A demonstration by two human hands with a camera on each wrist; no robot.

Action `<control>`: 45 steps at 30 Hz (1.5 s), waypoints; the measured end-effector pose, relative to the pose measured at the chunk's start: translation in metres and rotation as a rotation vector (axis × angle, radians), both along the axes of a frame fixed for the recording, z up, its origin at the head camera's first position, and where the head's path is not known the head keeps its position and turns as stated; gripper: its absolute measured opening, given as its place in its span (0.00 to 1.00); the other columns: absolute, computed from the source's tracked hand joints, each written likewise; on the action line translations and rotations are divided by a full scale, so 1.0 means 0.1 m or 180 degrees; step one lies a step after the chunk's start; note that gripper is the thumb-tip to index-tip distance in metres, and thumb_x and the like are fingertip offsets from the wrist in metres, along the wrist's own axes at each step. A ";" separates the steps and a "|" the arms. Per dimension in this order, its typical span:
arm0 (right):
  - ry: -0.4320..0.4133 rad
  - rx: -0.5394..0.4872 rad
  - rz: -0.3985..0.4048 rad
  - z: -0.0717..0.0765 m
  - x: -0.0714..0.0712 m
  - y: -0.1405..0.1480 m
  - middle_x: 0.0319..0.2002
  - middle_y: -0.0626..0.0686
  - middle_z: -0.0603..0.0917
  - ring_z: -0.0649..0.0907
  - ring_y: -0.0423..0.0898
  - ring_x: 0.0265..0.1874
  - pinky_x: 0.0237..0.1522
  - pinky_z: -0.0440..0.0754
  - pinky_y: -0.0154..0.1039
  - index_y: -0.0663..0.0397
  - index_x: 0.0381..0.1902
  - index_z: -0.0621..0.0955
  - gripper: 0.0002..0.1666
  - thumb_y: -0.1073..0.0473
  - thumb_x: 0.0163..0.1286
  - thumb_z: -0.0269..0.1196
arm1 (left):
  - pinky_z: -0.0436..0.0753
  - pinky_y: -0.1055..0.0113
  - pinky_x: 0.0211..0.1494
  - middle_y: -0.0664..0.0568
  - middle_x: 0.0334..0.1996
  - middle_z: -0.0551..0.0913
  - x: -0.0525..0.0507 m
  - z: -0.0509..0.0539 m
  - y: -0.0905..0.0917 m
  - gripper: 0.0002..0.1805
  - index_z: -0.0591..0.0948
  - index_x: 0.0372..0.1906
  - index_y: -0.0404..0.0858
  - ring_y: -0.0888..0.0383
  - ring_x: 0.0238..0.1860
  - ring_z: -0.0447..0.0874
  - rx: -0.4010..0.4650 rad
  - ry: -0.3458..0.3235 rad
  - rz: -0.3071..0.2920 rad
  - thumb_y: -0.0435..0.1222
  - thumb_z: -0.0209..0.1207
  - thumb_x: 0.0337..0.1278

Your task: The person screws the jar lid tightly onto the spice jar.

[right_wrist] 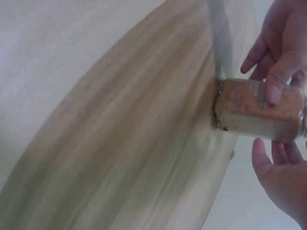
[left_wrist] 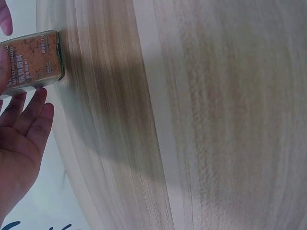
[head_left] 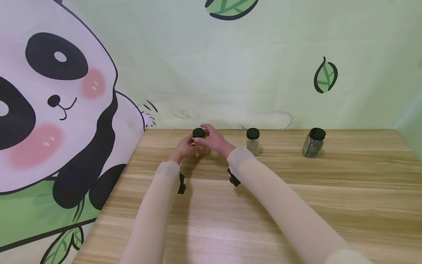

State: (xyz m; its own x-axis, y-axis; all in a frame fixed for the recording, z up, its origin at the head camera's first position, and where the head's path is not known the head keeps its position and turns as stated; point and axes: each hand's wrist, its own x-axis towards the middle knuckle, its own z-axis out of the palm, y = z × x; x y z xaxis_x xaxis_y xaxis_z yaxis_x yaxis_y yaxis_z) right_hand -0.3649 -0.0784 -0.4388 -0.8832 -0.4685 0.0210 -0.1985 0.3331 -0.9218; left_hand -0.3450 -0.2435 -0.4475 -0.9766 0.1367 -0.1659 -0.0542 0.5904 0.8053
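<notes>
A square glass spice jar (right_wrist: 240, 98) with orange-brown contents and a black lid (head_left: 198, 132) is upright near the back of the table, its base at the wood. My left hand (head_left: 185, 149) holds it from the left, the thumb across its front face and the other fingers beside it. On the other side, my right hand (head_left: 215, 141) grips around the upper part near the lid, thumb in front and index finger behind. In the right wrist view, the lower fingers (right_wrist: 261, 155) of that hand stand a little off the glass. The lid is out of frame in both wrist views.
Two more black-lidded jars stand to the right along the back: one with pale contents (head_left: 253, 142), one darker and farther right (head_left: 314, 143). Behind the wooden table (head_left: 329, 205) hangs a pale green backdrop (head_left: 263, 73) with leaves and a panda.
</notes>
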 end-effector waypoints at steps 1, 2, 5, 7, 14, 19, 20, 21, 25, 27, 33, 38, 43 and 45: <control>0.0005 0.0019 0.0040 0.00 -0.01 0.00 0.72 0.65 0.72 0.72 0.59 0.73 0.77 0.70 0.54 0.59 0.77 0.63 0.39 0.55 0.75 0.64 | 0.67 0.47 0.81 0.31 0.77 0.63 0.00 0.00 0.00 0.37 0.60 0.79 0.33 0.36 0.78 0.63 -0.0015 0.0012 -0.0002 0.32 0.61 0.70; 0.0015 0.0038 0.0068 0.00 -0.02 0.01 0.72 0.64 0.73 0.73 0.59 0.72 0.76 0.70 0.54 0.59 0.76 0.64 0.37 0.55 0.76 0.63 | 0.67 0.47 0.81 0.32 0.77 0.63 0.00 0.00 0.00 0.37 0.60 0.79 0.33 0.37 0.78 0.63 -0.0008 0.0011 -0.0003 0.32 0.61 0.70; 0.0034 0.0112 0.0056 0.02 -0.02 0.01 0.69 0.63 0.76 0.75 0.59 0.69 0.74 0.73 0.53 0.60 0.72 0.69 0.32 0.55 0.76 0.62 | 0.67 0.47 0.80 0.31 0.76 0.64 0.02 0.01 0.00 0.37 0.61 0.78 0.33 0.36 0.78 0.64 -0.0049 0.0020 -0.0019 0.33 0.62 0.70; 0.0024 0.0132 -0.0025 0.02 0.00 0.01 0.66 0.64 0.77 0.76 0.59 0.66 0.71 0.74 0.52 0.62 0.68 0.70 0.31 0.55 0.75 0.64 | 0.68 0.47 0.80 0.31 0.76 0.65 0.02 0.01 0.00 0.36 0.62 0.77 0.32 0.36 0.78 0.64 -0.0064 0.0031 -0.0044 0.32 0.62 0.69; -0.0087 -0.0010 0.0008 0.04 0.03 0.04 0.72 0.68 0.70 0.71 0.60 0.73 0.77 0.69 0.53 0.64 0.76 0.59 0.43 0.56 0.73 0.67 | 0.67 0.48 0.81 0.34 0.76 0.67 -0.04 -0.04 -0.03 0.36 0.65 0.76 0.35 0.38 0.78 0.64 0.0017 0.0023 -0.0046 0.35 0.65 0.66; -0.0227 -0.0019 0.0381 0.10 -0.01 0.08 0.77 0.67 0.64 0.65 0.60 0.79 0.81 0.64 0.54 0.59 0.82 0.52 0.41 0.59 0.80 0.56 | 0.73 0.52 0.78 0.35 0.76 0.68 -0.10 -0.09 -0.11 0.39 0.66 0.76 0.38 0.40 0.77 0.68 0.0101 0.0081 -0.0073 0.40 0.68 0.64; -0.0223 0.0015 0.0409 0.10 -0.02 0.09 0.77 0.67 0.64 0.65 0.60 0.79 0.81 0.64 0.53 0.59 0.82 0.53 0.39 0.59 0.81 0.55 | 0.72 0.51 0.78 0.35 0.76 0.67 -0.09 -0.08 -0.11 0.39 0.65 0.77 0.37 0.40 0.77 0.67 0.0100 0.0068 -0.0066 0.40 0.68 0.65; -0.0226 0.0041 0.0407 0.11 -0.03 0.09 0.77 0.66 0.65 0.66 0.60 0.78 0.80 0.65 0.53 0.59 0.81 0.55 0.37 0.59 0.81 0.54 | 0.71 0.51 0.78 0.34 0.76 0.66 -0.08 -0.07 -0.10 0.40 0.64 0.78 0.37 0.39 0.77 0.67 0.0103 0.0055 -0.0049 0.39 0.67 0.66; -0.0218 0.0033 0.0220 0.10 -0.05 0.07 0.73 0.68 0.71 0.72 0.60 0.74 0.78 0.69 0.50 0.65 0.75 0.64 0.31 0.62 0.79 0.57 | 0.66 0.46 0.81 0.31 0.77 0.63 -0.01 0.00 -0.03 0.39 0.59 0.79 0.33 0.35 0.78 0.63 0.0046 -0.0029 0.0000 0.34 0.62 0.69; -0.0289 -0.0067 0.0127 0.10 -0.06 0.07 0.71 0.69 0.72 0.73 0.61 0.73 0.77 0.70 0.50 0.69 0.71 0.65 0.31 0.64 0.76 0.61 | 0.66 0.46 0.81 0.31 0.76 0.64 0.01 0.02 -0.01 0.38 0.60 0.78 0.32 0.35 0.78 0.63 0.0015 -0.0027 0.0005 0.33 0.62 0.69; -0.0343 -0.0007 0.0336 0.11 -0.08 0.08 0.76 0.68 0.66 0.69 0.61 0.76 0.79 0.68 0.52 0.60 0.80 0.56 0.40 0.63 0.77 0.60 | 0.65 0.47 0.82 0.31 0.77 0.63 0.01 0.02 0.00 0.39 0.58 0.79 0.34 0.36 0.78 0.62 -0.0004 -0.0042 0.0028 0.33 0.61 0.70; -0.0197 0.0125 0.0314 0.12 -0.08 0.07 0.74 0.67 0.70 0.71 0.60 0.74 0.78 0.69 0.51 0.62 0.77 0.63 0.34 0.63 0.78 0.58 | 0.65 0.46 0.81 0.31 0.77 0.63 0.00 0.01 -0.01 0.39 0.57 0.80 0.33 0.36 0.78 0.62 0.0029 -0.0034 0.0016 0.33 0.61 0.70; -0.0246 0.0023 0.0103 0.12 -0.05 0.06 0.70 0.69 0.73 0.74 0.61 0.71 0.75 0.72 0.51 0.68 0.71 0.64 0.36 0.61 0.73 0.65 | 0.65 0.47 0.82 0.32 0.77 0.63 0.00 0.00 -0.02 0.39 0.58 0.80 0.34 0.36 0.79 0.62 0.0004 -0.0054 0.0003 0.33 0.62 0.69; -0.0283 -0.0002 0.0169 0.13 -0.04 0.05 0.71 0.69 0.71 0.73 0.61 0.72 0.76 0.71 0.52 0.67 0.75 0.61 0.40 0.60 0.73 0.66 | 0.66 0.47 0.81 0.32 0.78 0.62 0.00 0.01 -0.02 0.39 0.58 0.80 0.35 0.36 0.79 0.62 -0.0003 -0.0047 0.0003 0.33 0.62 0.69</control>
